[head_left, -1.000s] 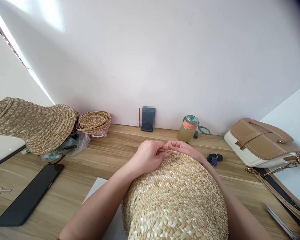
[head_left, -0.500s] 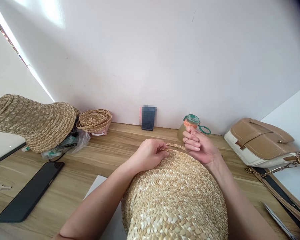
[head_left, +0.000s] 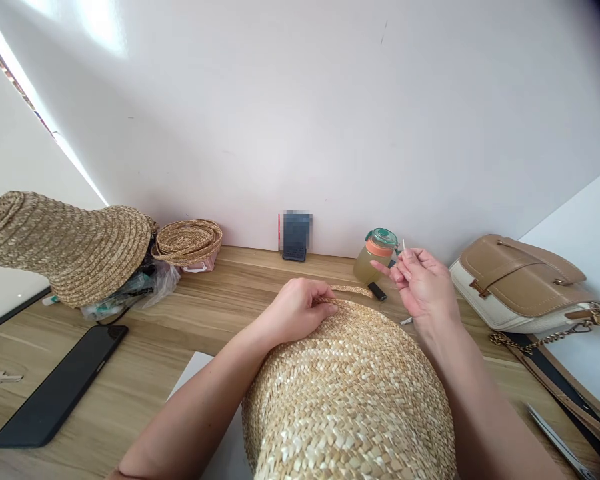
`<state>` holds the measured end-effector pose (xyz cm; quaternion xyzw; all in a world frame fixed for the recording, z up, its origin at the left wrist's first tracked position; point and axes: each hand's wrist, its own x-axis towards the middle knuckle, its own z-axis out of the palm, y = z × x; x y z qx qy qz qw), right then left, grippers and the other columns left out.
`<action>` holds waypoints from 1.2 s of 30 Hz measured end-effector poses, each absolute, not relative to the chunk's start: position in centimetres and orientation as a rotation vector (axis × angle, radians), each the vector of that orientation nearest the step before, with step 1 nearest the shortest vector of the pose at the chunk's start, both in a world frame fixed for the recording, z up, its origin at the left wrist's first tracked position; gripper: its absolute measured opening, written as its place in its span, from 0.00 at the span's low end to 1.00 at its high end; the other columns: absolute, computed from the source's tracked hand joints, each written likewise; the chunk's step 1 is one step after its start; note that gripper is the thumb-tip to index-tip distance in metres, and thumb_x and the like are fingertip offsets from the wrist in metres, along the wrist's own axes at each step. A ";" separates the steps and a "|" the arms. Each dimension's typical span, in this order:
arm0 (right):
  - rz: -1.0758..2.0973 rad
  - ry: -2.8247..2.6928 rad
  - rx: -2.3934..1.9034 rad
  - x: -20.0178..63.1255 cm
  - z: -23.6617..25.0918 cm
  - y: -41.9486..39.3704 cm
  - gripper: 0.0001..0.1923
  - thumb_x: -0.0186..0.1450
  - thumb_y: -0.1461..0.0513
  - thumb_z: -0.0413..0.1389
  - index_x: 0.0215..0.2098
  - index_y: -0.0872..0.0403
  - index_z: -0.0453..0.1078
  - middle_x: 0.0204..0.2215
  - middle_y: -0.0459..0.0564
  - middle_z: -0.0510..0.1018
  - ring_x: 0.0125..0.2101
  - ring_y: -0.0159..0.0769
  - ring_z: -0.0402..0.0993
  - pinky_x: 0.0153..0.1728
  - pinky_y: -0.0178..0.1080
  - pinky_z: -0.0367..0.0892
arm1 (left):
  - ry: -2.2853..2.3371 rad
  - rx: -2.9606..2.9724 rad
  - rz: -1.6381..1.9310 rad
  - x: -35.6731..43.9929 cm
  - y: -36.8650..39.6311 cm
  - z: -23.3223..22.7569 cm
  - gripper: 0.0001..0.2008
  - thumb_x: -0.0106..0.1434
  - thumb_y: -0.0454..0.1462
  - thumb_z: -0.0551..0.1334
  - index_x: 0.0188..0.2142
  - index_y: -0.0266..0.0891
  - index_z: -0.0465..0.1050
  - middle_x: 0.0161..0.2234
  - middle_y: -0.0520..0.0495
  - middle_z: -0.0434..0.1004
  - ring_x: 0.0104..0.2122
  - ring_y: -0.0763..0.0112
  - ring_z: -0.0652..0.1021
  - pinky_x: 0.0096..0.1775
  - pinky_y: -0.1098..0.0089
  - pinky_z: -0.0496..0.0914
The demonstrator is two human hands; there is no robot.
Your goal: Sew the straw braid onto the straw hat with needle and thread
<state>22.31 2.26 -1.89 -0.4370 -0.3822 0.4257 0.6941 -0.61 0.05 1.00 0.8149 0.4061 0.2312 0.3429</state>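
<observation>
A pale woven straw hat (head_left: 350, 393) lies crown-up in front of me, filling the lower middle of the view. My left hand (head_left: 300, 310) pinches its far edge, where a loose straw braid (head_left: 353, 290) runs off to the right. My right hand (head_left: 423, 283) is raised above the table to the right of the hat, fingers pinched on a thin needle (head_left: 403, 245) that points up. Any thread on it is too fine to see.
On the wooden table (head_left: 220, 300): a darker straw hat (head_left: 75, 247) over a plastic bag at left, a coil of braid (head_left: 189, 241), a black phone (head_left: 60, 387), a jar (head_left: 376, 257), a tan and white handbag (head_left: 523, 283), scissors (head_left: 560, 443) at lower right.
My right hand has lifted off the hat's edge and drawn up and to the right with the needle. My left hand has stayed pinched on the edge.
</observation>
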 end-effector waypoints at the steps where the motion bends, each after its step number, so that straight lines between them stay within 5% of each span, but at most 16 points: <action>1: 0.900 -0.887 -0.999 22.2 -2.0 2.3 0.16 0.56 0.52 0.64 0.26 0.51 0.62 0.15 0.35 0.55 0.16 0.23 0.52 0.44 0.49 0.74 | 1.059 2.119 0.594 -0.6 0.1 1.0 0.09 0.59 0.37 0.58 0.31 0.35 0.76 0.26 0.49 0.76 0.27 0.72 0.71 0.29 0.74 0.62; 8: 1.031 -1.332 -1.095 21.4 -1.6 1.5 0.14 0.62 0.56 0.58 0.44 0.44 0.62 0.16 0.34 0.59 0.21 0.27 0.63 0.45 0.44 0.68 | 1.103 2.122 0.556 -0.3 0.4 0.5 0.08 0.58 0.37 0.60 0.31 0.36 0.77 0.23 0.51 0.73 0.25 0.73 0.69 0.28 0.74 0.59; 11: 1.112 -1.639 -1.215 20.8 -0.6 0.4 0.07 0.65 0.58 0.52 0.39 0.50 0.68 0.24 0.42 0.71 0.30 0.32 0.70 0.44 0.42 0.65 | 1.090 2.116 0.564 -0.1 0.5 0.0 0.08 0.58 0.37 0.60 0.31 0.36 0.77 0.23 0.51 0.74 0.25 0.73 0.70 0.28 0.74 0.59; 14: 1.187 -1.942 -1.339 20.1 0.3 -0.5 0.12 0.66 0.56 0.50 0.38 0.54 0.71 0.35 0.49 0.76 0.37 0.36 0.70 0.40 0.40 0.63 | 1.064 2.118 0.581 -0.1 0.6 -0.3 0.09 0.58 0.37 0.60 0.32 0.36 0.78 0.25 0.51 0.75 0.26 0.72 0.70 0.28 0.74 0.59; 21: 1.160 -2.145 -1.420 19.2 0.8 -0.8 0.14 0.63 0.54 0.55 0.28 0.56 0.69 0.23 0.43 0.69 0.25 0.30 0.61 0.27 0.35 0.55 | 1.049 2.087 0.524 -0.2 0.7 -0.3 0.10 0.59 0.38 0.59 0.33 0.36 0.78 0.25 0.50 0.74 0.27 0.72 0.70 0.28 0.75 0.60; 28: 1.053 -2.201 -1.379 18.8 0.9 -1.0 0.13 0.64 0.55 0.52 0.30 0.55 0.70 0.28 0.45 0.72 0.29 0.32 0.64 0.30 0.35 0.58 | 0.869 1.949 0.372 -2.0 1.6 0.8 0.16 0.64 0.41 0.54 0.38 0.32 0.76 0.25 0.52 0.68 0.26 0.76 0.64 0.28 0.75 0.59; 36: 1.046 -2.190 -1.412 18.8 1.0 -1.2 0.13 0.64 0.54 0.52 0.30 0.55 0.69 0.28 0.44 0.72 0.29 0.31 0.64 0.31 0.35 0.58 | 0.914 1.911 0.302 -2.6 2.3 0.6 0.15 0.62 0.44 0.55 0.32 0.33 0.73 0.22 0.55 0.60 0.24 0.77 0.59 0.27 0.74 0.55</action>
